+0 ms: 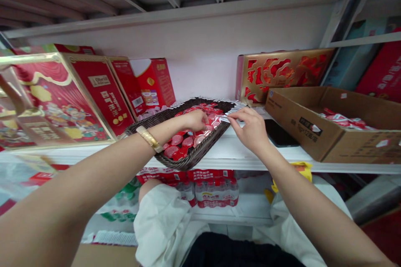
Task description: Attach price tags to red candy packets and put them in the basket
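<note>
We're looking up at a white shelf (228,148), and on the far left there are red-and-gold gift boxes (62,100) leaning against the wall. Moving right, here's a woven brown basket (194,154) heaped with small red-and-white wrapped packets (183,139). The left hand (196,120), a gold bracelet (149,139) on its wrist, reaches over the basket's far half. Its fingers curl down out of sight, so we can't tell if they're pinching anything. Just to the right, the right hand (250,129) has its thumb and forefinger pinched on a slim red-and-clear wrapper (224,119). That wrapper sits at the basket's right rim, its long axis running left to right, pointing from the right fingertips toward the left hand, and the right hand is the nearer of the 2. Farther right, we've got a black phone (278,135) lying on the shelf, a gold-and-red box (282,73) behind it, and a cardboard box (332,146) holding more red packets (346,121).
</note>
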Available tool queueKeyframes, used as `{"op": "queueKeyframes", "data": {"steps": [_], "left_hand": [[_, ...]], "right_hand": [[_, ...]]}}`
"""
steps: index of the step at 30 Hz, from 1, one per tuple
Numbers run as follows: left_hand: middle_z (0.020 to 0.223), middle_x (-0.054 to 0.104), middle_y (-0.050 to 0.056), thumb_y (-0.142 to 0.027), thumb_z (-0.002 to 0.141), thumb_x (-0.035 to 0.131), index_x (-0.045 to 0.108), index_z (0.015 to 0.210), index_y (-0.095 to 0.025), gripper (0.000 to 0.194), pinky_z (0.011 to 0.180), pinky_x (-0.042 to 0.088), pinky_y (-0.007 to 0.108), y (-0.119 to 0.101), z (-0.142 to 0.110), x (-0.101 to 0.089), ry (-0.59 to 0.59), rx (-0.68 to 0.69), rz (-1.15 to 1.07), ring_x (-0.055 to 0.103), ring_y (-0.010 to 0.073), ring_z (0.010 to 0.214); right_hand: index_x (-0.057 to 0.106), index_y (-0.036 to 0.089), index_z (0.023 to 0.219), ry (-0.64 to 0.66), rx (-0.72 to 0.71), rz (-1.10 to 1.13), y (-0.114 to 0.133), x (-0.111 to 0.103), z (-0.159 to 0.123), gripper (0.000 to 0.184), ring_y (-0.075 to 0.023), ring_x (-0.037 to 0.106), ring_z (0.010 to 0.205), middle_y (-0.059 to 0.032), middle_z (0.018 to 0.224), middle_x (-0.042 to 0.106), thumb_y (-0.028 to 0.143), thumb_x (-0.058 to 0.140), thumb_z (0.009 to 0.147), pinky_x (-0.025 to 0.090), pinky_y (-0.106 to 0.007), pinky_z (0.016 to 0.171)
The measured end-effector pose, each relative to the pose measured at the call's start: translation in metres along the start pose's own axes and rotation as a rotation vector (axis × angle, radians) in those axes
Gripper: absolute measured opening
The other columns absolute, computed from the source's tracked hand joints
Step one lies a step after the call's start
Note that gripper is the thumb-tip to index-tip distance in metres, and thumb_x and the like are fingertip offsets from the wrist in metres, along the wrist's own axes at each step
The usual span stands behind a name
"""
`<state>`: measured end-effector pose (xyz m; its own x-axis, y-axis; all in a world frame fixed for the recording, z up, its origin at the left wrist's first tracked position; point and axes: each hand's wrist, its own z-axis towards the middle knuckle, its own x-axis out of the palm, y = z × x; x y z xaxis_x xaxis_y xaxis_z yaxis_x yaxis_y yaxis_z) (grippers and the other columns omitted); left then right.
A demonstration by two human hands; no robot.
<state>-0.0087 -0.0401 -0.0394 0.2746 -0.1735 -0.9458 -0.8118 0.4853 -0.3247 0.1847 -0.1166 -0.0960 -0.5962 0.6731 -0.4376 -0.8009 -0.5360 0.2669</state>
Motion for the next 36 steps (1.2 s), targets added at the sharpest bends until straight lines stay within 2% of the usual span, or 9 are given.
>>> {"op": "queueKeyframes", "data": {"steps": [6, 8, 12, 15, 18, 22, 26, 30, 36], "left_hand": [[0.049, 0.055, -0.003, -0.011, 0.063, 0.065, 0.065, 0.061, -0.015, 0.004, 0.054, 0.033, 0.025, 0.006, -0.003, -0.014, -0.171, -0.098, -0.147, 0.046, 0.0124, 0.051], [0.053, 0.058, -0.001, -0.012, 0.066, 0.066, 0.067, 0.068, -0.013, 0.003, 0.054, 0.035, 0.024, 0.005, -0.007, -0.02, -0.25, -0.116, -0.221, 0.049, 0.0125, 0.053], [0.072, 0.07, 0.004, -0.02, 0.078, 0.064, 0.07, 0.098, -0.012, 0.022, 0.057, 0.043, 0.023, -0.012, -0.031, -0.028, -0.329, -0.099, -0.404, 0.058, 0.0123, 0.06], [0.083, 0.073, 0.006, -0.021, 0.08, 0.065, 0.068, 0.109, -0.014, 0.03, 0.06, 0.049, 0.024, -0.037, -0.06, -0.024, -0.239, -0.067, -0.759, 0.063, 0.0122, 0.064], [0.083, 0.073, 0.006, -0.021, 0.075, 0.075, 0.069, 0.106, -0.015, 0.033, 0.057, 0.047, 0.022, -0.06, -0.087, -0.009, -0.085, -0.003, -1.113, 0.062, 0.0105, 0.062], [0.087, 0.074, 0.006, -0.023, 0.074, 0.079, 0.07, 0.104, -0.014, 0.033, 0.064, 0.049, 0.021, -0.08, -0.107, 0.018, -0.019, 0.089, -1.196, 0.065, 0.0099, 0.069], [0.085, 0.075, 0.006, -0.025, 0.078, 0.076, 0.069, 0.11, -0.015, 0.034, 0.064, 0.05, 0.02, -0.091, -0.116, 0.04, 0.038, 0.102, -1.296, 0.067, 0.0105, 0.069], [0.08, 0.074, 0.004, -0.025, 0.083, 0.07, 0.067, 0.11, -0.016, 0.029, 0.056, 0.052, 0.022, -0.096, -0.12, 0.052, 0.122, 0.041, -1.433, 0.069, 0.0134, 0.062], [0.072, 0.074, 0.007, -0.027, 0.089, 0.061, 0.068, 0.107, -0.011, 0.025, 0.059, 0.054, 0.024, -0.097, -0.12, 0.062, 0.139, 0.008, -1.536, 0.068, 0.0138, 0.057]], "right_hand": [[0.076, 0.019, 0.088, -0.111, 0.087, 0.131, 0.011, -0.018, -0.013, 0.015, -0.0179, 0.067, 0.071, -0.0055, 0.083, 0.076, 0.024, 0.062, 0.088, 0.05, -0.03, 0.072], [0.076, 0.02, 0.087, -0.146, 0.115, 0.191, 0.013, -0.024, -0.019, 0.013, -0.0175, 0.068, 0.071, -0.0043, 0.083, 0.077, 0.023, 0.064, 0.086, 0.05, -0.029, 0.07], [0.077, 0.021, 0.085, -0.218, 0.14, 0.261, 0.022, -0.038, -0.027, 0.011, -0.017, 0.068, 0.07, -0.0031, 0.08, 0.077, 0.025, 0.067, 0.085, 0.051, -0.029, 0.067], [0.077, 0.022, 0.084, -0.273, 0.198, 0.308, 0.03, -0.053, -0.036, 0.008, -0.0165, 0.067, 0.068, -0.0021, 0.078, 0.077, 0.024, 0.07, 0.082, 0.051, -0.029, 0.065], [0.078, 0.024, 0.086, -0.326, 0.276, 0.387, 0.037, -0.067, -0.046, 0.008, -0.016, 0.066, 0.068, -0.001, 0.078, 0.076, 0.024, 0.074, 0.079, 0.052, -0.029, 0.064], [0.077, 0.025, 0.087, -0.342, 0.331, 0.477, 0.043, -0.083, -0.058, 0.01, -0.015, 0.066, 0.065, -0.0001, 0.077, 0.075, 0.022, 0.076, 0.078, 0.053, -0.028, 0.063], [0.077, 0.026, 0.089, -0.267, 0.272, 0.483, 0.048, -0.092, -0.065, 0.013, -0.0146, 0.067, 0.069, 0.0004, 0.081, 0.075, 0.018, 0.075, 0.08, 0.053, -0.027, 0.063], [0.075, 0.027, 0.091, -0.183, 0.187, 0.441, 0.047, -0.091, -0.072, 0.017, -0.0149, 0.067, 0.078, 0.0005, 0.086, 0.075, 0.013, 0.072, 0.081, 0.053, -0.027, 0.071], [0.074, 0.026, 0.095, -0.102, 0.131, 0.419, 0.037, -0.086, -0.084, 0.02, -0.017, 0.068, 0.082, -0.0012, 0.087, 0.074, 0.01, 0.07, 0.083, 0.053, -0.033, 0.077]]}}
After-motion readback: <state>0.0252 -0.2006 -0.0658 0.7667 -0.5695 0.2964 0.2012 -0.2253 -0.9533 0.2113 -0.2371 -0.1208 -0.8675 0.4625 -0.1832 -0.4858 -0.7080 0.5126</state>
